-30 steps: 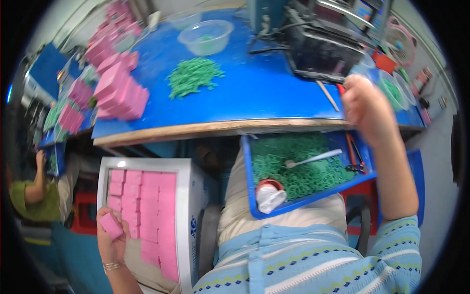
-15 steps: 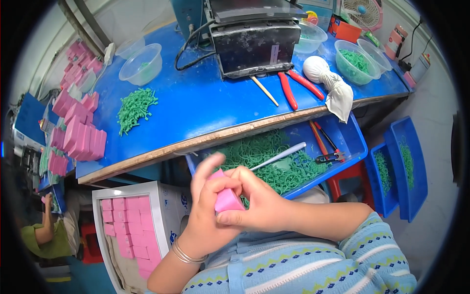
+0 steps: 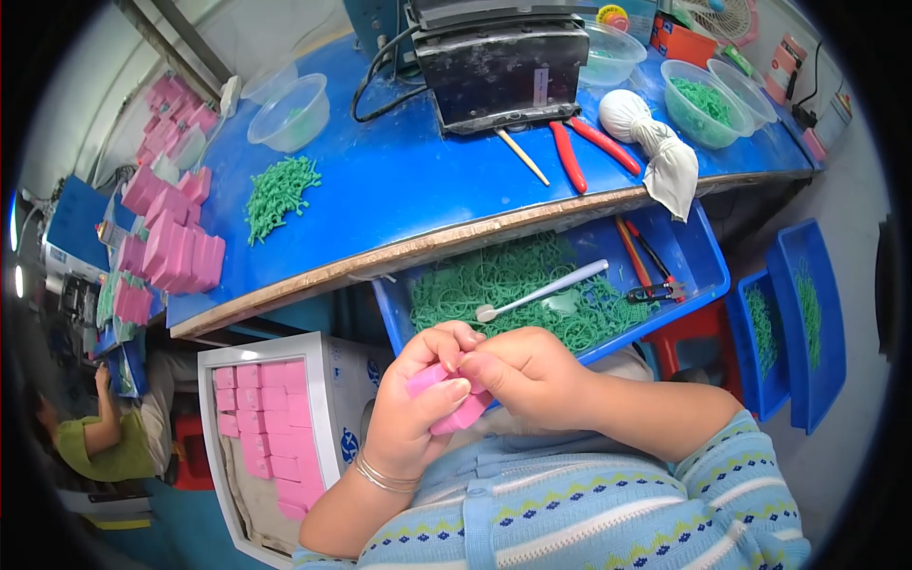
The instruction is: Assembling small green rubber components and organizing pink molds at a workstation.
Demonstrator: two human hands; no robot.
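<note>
Nr blue tray [image 3: 701,258], both hands [image 3: 404,415] now grip pink block [image 3: 465,415] tog., R down from over bench [image 3: 389,199].

It's a light-blue knit top [image 3: 589,503], short sleeve [image 3: 736,465], ribbed placket [image 3: 478,522] running down the front! White stripes, navy diamonds and yellow-green zigzags flank that placket; left of it, at least 2 silvery bangles [image 3: 382,478] ring the left wrist [image 3: 399,464].
</note>
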